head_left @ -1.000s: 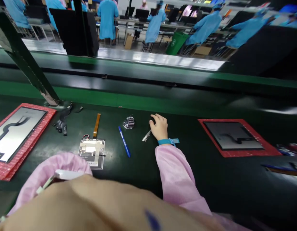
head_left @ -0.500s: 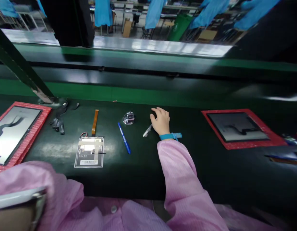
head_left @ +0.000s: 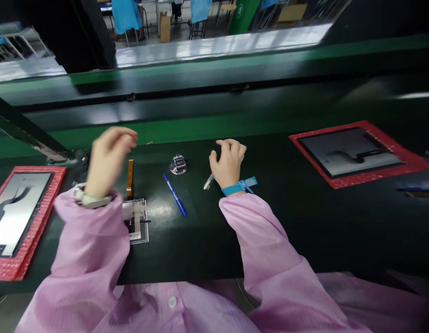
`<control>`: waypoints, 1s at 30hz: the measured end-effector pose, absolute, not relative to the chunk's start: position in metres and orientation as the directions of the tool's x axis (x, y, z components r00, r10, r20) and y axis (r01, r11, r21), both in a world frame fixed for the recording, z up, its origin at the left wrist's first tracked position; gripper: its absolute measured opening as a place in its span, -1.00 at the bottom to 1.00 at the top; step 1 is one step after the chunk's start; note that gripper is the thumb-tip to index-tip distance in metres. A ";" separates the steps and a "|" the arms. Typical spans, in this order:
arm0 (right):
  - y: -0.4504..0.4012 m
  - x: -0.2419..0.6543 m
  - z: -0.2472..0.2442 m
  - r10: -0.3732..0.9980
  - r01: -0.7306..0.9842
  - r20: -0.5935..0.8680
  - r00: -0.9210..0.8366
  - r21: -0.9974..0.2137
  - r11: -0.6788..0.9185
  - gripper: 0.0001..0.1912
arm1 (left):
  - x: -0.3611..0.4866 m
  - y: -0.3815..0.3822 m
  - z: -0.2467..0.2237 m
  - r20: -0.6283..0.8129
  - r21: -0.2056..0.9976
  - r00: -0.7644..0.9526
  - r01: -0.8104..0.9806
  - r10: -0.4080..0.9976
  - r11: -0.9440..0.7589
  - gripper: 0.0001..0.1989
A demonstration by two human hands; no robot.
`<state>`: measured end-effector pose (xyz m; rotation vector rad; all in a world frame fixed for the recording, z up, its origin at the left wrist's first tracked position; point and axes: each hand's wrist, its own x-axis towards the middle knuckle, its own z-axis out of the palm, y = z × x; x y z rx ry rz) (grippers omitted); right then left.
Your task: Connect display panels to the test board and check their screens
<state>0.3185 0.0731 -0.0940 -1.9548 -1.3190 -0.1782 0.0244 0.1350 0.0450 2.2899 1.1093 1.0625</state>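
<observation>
Dark green worktop [head_left: 200, 252] runs along in front of us, and we take the blue pen [head_left: 175, 195] lying on it as our landmark. Nearest, just left of the pen, a flat electronic module [head_left: 138, 226] lies partly covered by our sleeve; pale tape is already on it, and an orange ribbon cable [head_left: 130, 178] stretches away from it, joined to neither screen panel as far as we can see. Further left of the pen, one screen panel [head_left: 23, 203] lies on red wrap [head_left: 9, 270]. Right of the pen, the tip of a clear, slim object [head_left: 208, 182] pokes out from under our right hand [head_left: 230, 162], whose thumb and fingers stand apart. Just beyond the pen sits a small counter [head_left: 179, 163]. Left of and beyond the pen, our left hand [head_left: 110, 159] hangs blurred, fingers bent, no object visible in it; whether its fingertips meet we cannot tell. Well right of the pen, a second panel [head_left: 353, 152] rests on red wrap, untouched, so we judge the parts separate and the work between them undone. Far beyond the pen, we see a cardboard box [head_left: 164, 28] and blue-clad people.
</observation>
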 end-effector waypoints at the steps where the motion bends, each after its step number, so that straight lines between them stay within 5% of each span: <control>1: 0.071 0.311 -0.089 0.763 0.858 0.510 0.397 -0.502 -0.111 -0.63 | 0.035 0.137 0.032 0.366 0.518 0.505 0.588 0.782 -0.622 -0.62; 4: 0.067 0.288 -0.080 0.855 0.849 0.499 0.139 -0.505 0.157 -0.62 | 0.062 0.130 -0.004 -0.023 0.259 0.719 0.675 0.694 -0.691 -0.58; 7: 0.066 0.270 -0.081 0.896 0.780 0.443 -0.035 -0.548 0.302 -0.62 | 0.076 0.118 -0.026 -0.140 0.221 0.772 0.635 0.620 -0.740 -0.51; 13: 0.065 0.264 -0.082 0.917 0.734 0.382 -0.113 -0.591 0.336 -0.71 | 0.073 0.125 -0.028 -0.092 0.205 0.730 0.679 0.677 -0.705 -0.69; 17: 0.064 0.265 -0.079 0.922 0.747 0.365 -0.131 -0.575 0.334 -0.74 | 0.070 0.133 -0.032 0.007 0.275 0.716 0.670 0.698 -0.690 -0.59; 30: 0.058 0.260 -0.070 0.849 0.887 0.518 -0.101 -0.341 0.313 -0.72 | 0.070 0.137 -0.029 0.196 0.365 0.694 0.604 0.692 -0.709 -0.50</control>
